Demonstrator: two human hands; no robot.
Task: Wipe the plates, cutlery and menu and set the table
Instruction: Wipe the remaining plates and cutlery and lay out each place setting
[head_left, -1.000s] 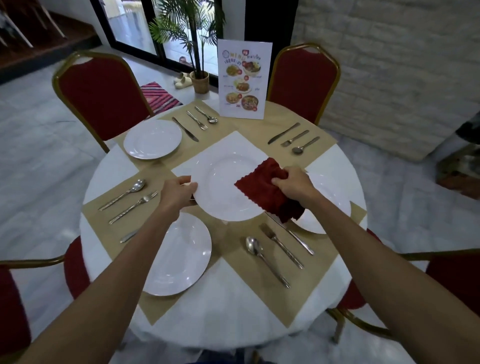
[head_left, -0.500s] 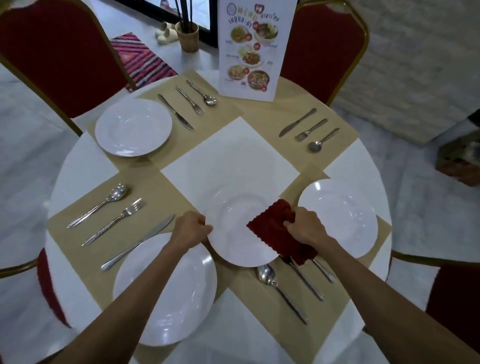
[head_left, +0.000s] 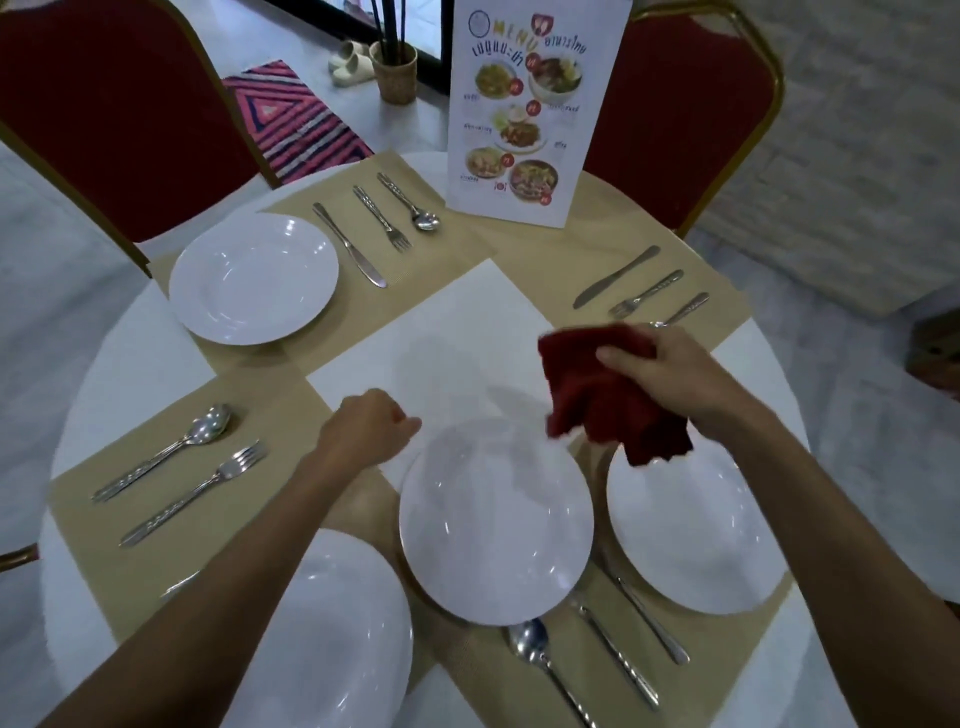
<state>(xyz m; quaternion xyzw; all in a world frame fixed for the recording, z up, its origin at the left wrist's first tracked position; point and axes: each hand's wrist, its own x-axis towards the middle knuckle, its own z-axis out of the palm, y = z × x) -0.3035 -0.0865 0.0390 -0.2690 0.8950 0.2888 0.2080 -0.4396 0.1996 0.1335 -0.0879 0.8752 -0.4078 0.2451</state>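
A white plate (head_left: 496, 519) lies flat on the near beige placemat (head_left: 467, 654), between two other plates (head_left: 332, 634) (head_left: 696, 530). My left hand (head_left: 369, 431) hovers just off its upper-left rim, fingers curled, holding nothing. My right hand (head_left: 660, 374) grips a dark red cloth (head_left: 608, 400), lifted above the plate's upper-right edge. A spoon (head_left: 535, 649), fork and knife lie right of the plate. One more plate (head_left: 253, 278) sits at the far left. The menu card (head_left: 535, 109) stands upright at the table's far side.
Cutlery sets lie on the left mat (head_left: 197, 436), the far mat (head_left: 379, 218) and the far-right mat (head_left: 615, 275). Red chairs (head_left: 119, 114) (head_left: 685, 104) stand behind the round white table (head_left: 130, 374). A striped rug (head_left: 291, 119) lies on the floor beyond.
The plate came toward me from the table's middle and now lies on the near mat. My left hand has let go of its rim. My right hand has lifted the cloth off it.
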